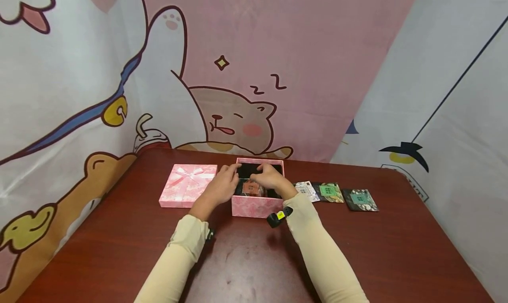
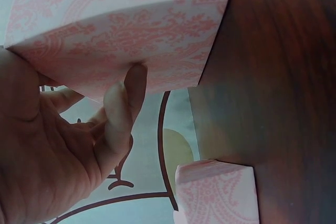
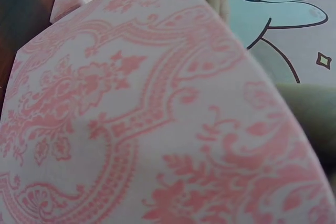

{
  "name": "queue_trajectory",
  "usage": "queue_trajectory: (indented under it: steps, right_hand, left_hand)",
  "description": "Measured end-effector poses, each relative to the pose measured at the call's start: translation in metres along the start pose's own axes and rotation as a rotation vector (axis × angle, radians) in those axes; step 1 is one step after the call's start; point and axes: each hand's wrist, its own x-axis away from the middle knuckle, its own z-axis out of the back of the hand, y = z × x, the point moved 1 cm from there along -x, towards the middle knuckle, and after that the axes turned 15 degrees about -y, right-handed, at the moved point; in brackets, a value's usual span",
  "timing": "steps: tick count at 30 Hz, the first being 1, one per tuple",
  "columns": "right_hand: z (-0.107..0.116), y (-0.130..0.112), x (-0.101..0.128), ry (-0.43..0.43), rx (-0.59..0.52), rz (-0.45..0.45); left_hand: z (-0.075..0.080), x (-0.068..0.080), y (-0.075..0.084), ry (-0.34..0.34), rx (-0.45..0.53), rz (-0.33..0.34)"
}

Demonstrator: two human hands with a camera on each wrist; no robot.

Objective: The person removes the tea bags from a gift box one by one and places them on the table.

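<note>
One open pink box sits mid-table on the dark red table, black lining inside, patterned pink walls. One orange-labelled packet lies in its near half; a dark packet beside it, hard to make out.

Left hand is at the box's left rim, fingers reaching over the top edge toward the inside. Left wrist view: thumb pressed against the box's outer wall, so the hand grasps the left side of the box. Right hand hovers over the box interior, fingers curled downward above the packets; whether it is pinching something or just touching, cannot tell. Right wrist view is filled by the box's pink patterned wall, no fingers visible.

One pink lid with a white ribbon bow lies flat just left of the box, close to it but apart.

Three flat packets lie in a row right of the box: one white packet nearest the box, one green-labelled packet overlapping its right edge, one dark packet with teal label farthest right, slightly apart.

Both arms wear cream sleeves; one small black wrist device with a yellow mark sits on the right wrist, another is barely visible at the left wrist.

Cartoon-print curtains hang behind and at both sides of the table.
</note>
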Motion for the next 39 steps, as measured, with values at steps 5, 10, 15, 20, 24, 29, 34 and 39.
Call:
queue_trajectory:
  steps: [5,10,15,20,24,29,34,39]
  right_hand:
    - [-0.003,0.002,-0.001,-0.001,0.006,-0.007]
    - [-0.005,0.002,-0.002,0.003,-0.004,0.012]
    - [-0.006,0.002,0.002,0.029,-0.003,0.016]
    - [-0.007,-0.002,0.006,0.07,-0.006,0.031]
    - [-0.007,-0.006,0.007,0.069,-0.03,0.07]
    - [-0.01,-0.006,0.002,0.058,-0.02,0.129]
    - [-0.014,-0.005,-0.006,0.033,0.079,0.178]
    - [-0.017,-0.008,-0.01,0.052,0.182,0.171]
  left_hand:
    - [0.001,0.001,0.001,-0.003,0.011,-0.001]
    - [0.001,0.001,0.001,-0.002,0.012,0.005]
    - [-0.001,0.001,0.001,-0.017,0.014,0.011]
    - [-0.001,0.001,0.001,-0.005,0.002,-0.004]
    - [0.001,0.001,0.001,0.002,0.001,-0.012]
    - [0.001,0.001,0.001,0.0,0.0,-0.011]
    - [0.0,0.001,0.001,0.002,0.005,-0.002]
    - [0.0,0.002,0.001,0.003,0.016,-0.011]
